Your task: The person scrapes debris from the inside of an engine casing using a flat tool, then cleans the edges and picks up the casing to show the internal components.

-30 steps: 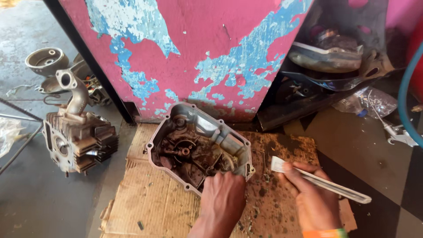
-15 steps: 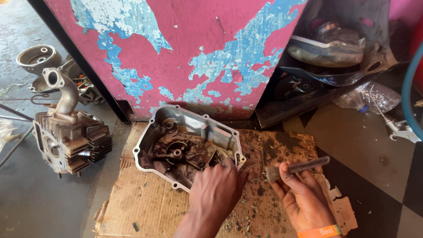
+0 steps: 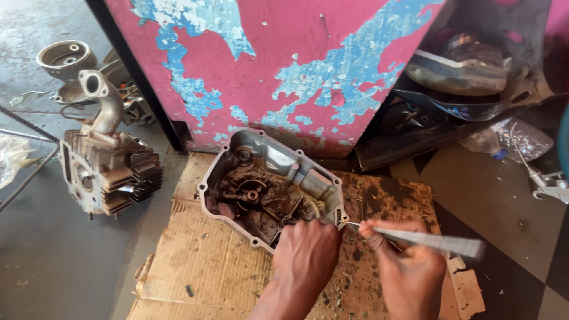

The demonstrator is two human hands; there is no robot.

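Bright, even daylight is seen throughout; shadows are soft, and only the flat metal tool is motion-blurred.

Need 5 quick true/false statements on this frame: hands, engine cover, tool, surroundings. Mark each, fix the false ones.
1. The engine cover lies on cardboard. True.
2. The right hand holds a flat metal blade with its tip at the cover's rim. True.
3. The left hand rests on the finned cylinder. False: it is on the cover's near edge; the cylinder stands apart, to the left on the floor.
4. The cover lies with its closed side up. False: its open, grimy inside faces up.
5. The panel behind the cover is pink with blue patches. True.
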